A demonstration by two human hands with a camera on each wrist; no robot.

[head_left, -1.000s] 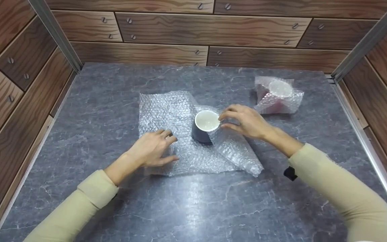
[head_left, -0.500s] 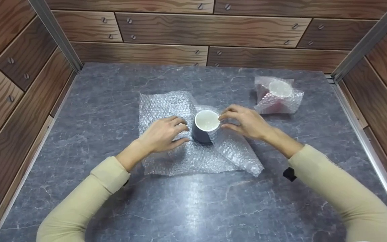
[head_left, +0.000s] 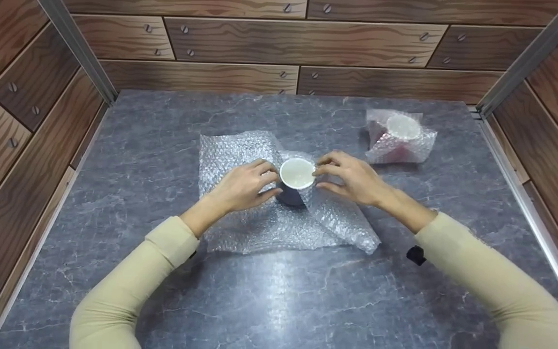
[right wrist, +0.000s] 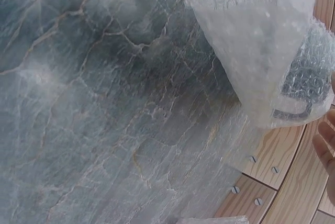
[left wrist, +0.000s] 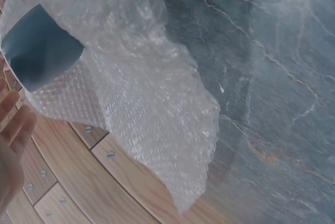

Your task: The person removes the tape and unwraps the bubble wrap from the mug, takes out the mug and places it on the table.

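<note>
Centre of head frame: dark cup [head_left: 296,182], pale inside, upright on bubble wrap [head_left: 269,230], its right side covered by wrap. My left hand [head_left: 247,186], just left of cup: thumb and fingers apart, loosely bent. My right hand [head_left: 349,179], at cup's right rim: thumb and fingers apart; fingertip contact, I cannot tell. Upper right: wrapped reddish cup [head_left: 400,138] on marbled bench [head_left: 162,118].

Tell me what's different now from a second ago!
The left grip moved right and a bit farther away, across the wrap, to the left side of the cup. I can't tell if it touches. I see nothing let go. The right grip stayed at the cup's right side; the cup, wrap and red bundle stayed put.
</note>
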